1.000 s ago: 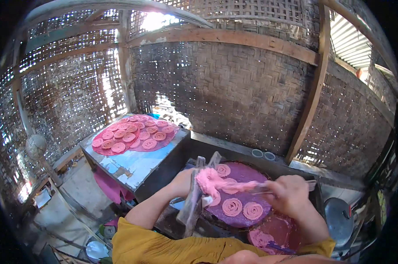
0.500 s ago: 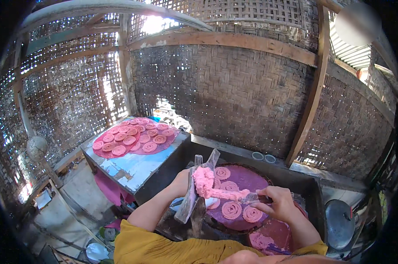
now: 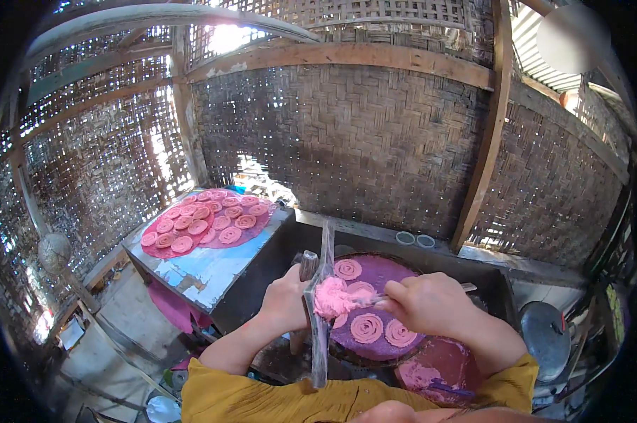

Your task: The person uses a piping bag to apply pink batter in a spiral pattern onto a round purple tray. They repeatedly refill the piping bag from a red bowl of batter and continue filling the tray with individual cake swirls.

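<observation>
My left hand [image 3: 285, 302] is wrapped round a worn wooden press [image 3: 319, 359] with crossing arms, held upright at the middle. A lump of pink dough [image 3: 330, 299] sits in the press. My right hand [image 3: 428, 303] grips a spoon-like tool, its handle end [image 3: 468, 287] sticking out past the fist; its pink-smeared head reaches the dough. Beneath lies a round tray with a purple surface [image 3: 396, 271], bearing several dough spirals [image 3: 366, 328], partly hidden by my hands and the press. Near me a red basin [image 3: 454, 350] holds more pink dough [image 3: 418, 375] and a purple tool [image 3: 449, 393].
To the left, a table [image 3: 242, 262] carries several pink spirals [image 3: 230, 235] on a red-pink sheet. Two small rings [image 3: 415, 240] lie on the ledge behind the dark trough. A large metal pan [image 3: 545, 338] stands at right. Woven walls [image 3: 375, 141] and a wooden post [image 3: 483, 151] enclose the place.
My right hand has moved left and up, bringing the tool to the press. The stretched strip of dough is now a compact lump. The press has turned more upright.
</observation>
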The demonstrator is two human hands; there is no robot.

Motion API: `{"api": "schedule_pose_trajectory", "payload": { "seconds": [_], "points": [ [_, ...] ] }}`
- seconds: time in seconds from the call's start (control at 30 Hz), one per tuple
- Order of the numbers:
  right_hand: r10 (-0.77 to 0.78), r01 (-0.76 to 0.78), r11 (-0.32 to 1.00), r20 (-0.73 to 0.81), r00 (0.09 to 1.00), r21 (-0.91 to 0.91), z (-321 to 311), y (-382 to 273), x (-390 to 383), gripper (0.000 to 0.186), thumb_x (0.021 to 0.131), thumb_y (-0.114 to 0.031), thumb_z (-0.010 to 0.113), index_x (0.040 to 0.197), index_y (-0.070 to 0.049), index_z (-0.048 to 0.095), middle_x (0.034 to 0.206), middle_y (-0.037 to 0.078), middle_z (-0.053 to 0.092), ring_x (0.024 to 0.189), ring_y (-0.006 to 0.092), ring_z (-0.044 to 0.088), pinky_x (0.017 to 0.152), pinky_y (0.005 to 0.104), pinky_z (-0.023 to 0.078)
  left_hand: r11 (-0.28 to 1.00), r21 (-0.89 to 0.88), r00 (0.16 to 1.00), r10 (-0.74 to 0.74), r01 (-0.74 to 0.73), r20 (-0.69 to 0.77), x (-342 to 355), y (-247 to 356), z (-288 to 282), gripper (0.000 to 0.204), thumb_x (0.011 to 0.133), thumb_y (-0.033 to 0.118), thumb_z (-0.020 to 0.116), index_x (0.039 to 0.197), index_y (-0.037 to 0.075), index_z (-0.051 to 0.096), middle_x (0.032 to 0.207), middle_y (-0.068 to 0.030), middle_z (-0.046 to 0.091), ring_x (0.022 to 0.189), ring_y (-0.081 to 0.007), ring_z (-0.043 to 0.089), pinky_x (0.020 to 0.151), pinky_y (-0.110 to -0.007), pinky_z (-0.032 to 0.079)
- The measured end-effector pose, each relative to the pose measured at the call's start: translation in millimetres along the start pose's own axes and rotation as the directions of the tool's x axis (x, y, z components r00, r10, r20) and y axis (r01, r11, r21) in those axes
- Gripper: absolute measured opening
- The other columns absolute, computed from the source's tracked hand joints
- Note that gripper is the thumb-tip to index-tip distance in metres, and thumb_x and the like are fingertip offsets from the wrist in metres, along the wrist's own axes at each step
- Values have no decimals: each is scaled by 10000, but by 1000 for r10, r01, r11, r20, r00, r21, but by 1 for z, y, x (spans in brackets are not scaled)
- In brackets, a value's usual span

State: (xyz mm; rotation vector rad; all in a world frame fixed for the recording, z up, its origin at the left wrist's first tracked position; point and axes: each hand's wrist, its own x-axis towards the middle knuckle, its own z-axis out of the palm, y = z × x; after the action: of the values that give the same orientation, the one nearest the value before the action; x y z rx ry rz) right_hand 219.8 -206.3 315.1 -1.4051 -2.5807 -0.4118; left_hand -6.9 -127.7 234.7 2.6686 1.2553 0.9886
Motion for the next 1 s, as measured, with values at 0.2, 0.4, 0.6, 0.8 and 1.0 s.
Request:
{"api": "schedule_pose_trajectory", "payload": {
  "seconds": [0.2, 0.4, 0.6, 0.8, 1.0],
  "points": [
    [-215, 174, 966, -215, 953, -193, 14, -22, 8, 202, 755, -250, 548, 796, -52, 545, 612, 72, 512, 521, 218, 537, 458, 321, 414, 995, -95, 999, 9, -5, 40, 1, -1, 2, 482, 574, 332, 689, 997, 124, 587, 975, -118, 549, 874, -284, 562, 743, -350, 466],
    [-781, 289, 532, -330, 530, -796, 28, -9, 13, 170, 757, -166, 540, 845, -26, 577, 635, 24, 500, 555, 128, 488, 486, 228, 348, 949, -297, 966, 167, -102, 200, 12, -19, 17, 486, 619, 333, 673, 1027, 93, 568, 1019, -123, 559, 904, -284, 557, 792, -340, 441],
    [-449, 29, 791, -548, 706, -611, 4, 32, -38, 182, 708, -186, 674, 689, -107, 512, 584, -4, 484, 467, 115, 430, 415, 229, 317, 708, -702, 991, 24, 76, 131, 19, -36, 26, 409, 715, 302, 572, 1053, 75, 530, 1008, -101, 562, 915, -266, 553, 815, -357, 431],
    [586, 101, 262, -241, 773, 960, 70, -6, -8, 150, 739, -75, 630, 865, -31, 562, 820, 7, 571, 739, 65, 509, 650, 209, 409, 177, -970, 983, -109, 168, 150, 38, 0, 51, 276, 784, 180, 515, 1033, 62, 520, 993, -76, 563, 911, -202, 543, 823, -348, 432],
    [514, -135, 688, -347, 784, 713, 109, 29, -71, 177, 676, -27, 684, 813, 7, 578, 716, 34, 600, 655, 79, 541, 599, 207, 428, 327, -942, 989, 143, -75, -29, 61, -95, 148, 239, 809, 109, 494, 1035, 37, 526, 1008, -69, 572, 893, -167, 548, 823, -292, 434]
  ]
}}
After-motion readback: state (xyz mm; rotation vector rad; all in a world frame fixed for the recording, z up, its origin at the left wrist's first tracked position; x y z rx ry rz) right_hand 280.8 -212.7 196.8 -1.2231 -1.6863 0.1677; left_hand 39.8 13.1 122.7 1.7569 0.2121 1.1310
